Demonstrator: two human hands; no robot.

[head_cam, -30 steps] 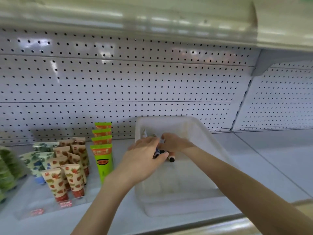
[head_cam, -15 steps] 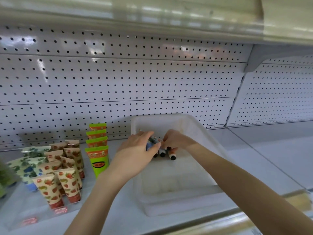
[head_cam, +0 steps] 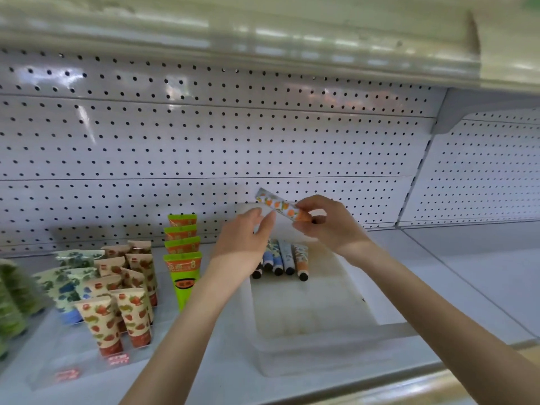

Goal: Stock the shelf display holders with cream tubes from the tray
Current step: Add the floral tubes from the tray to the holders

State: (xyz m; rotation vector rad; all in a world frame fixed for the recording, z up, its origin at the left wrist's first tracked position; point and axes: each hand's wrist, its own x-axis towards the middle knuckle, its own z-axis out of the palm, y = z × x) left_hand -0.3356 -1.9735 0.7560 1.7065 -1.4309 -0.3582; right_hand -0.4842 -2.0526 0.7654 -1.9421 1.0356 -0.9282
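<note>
My right hand (head_cam: 327, 225) pinches the cap end of a white cream tube with an orange fruit print (head_cam: 277, 206), lifted above the white plastic tray (head_cam: 309, 314). My left hand (head_cam: 245, 236) hovers just left of the tube with fingers loosely extended; whether the fingertips touch it is unclear. Several slim tubes with black caps (head_cam: 282, 258) lie side by side at the far end of the tray. The clear display holder (head_cam: 87, 366) on the left carries upright strawberry-print tubes (head_cam: 117, 311).
A row of green-and-orange tubes (head_cam: 184, 258) stands between the holder and the tray. Leaf-print tubes (head_cam: 64, 276) and green ones (head_cam: 11, 302) sit further left. A white pegboard wall (head_cam: 233, 141) backs the shelf; another shelf (head_cam: 263, 39) overhangs above.
Both hands were down among the tubes in the tray. My right hand has since lifted one orange-print tube up out of the tray, and my left hand rose beside it.
</note>
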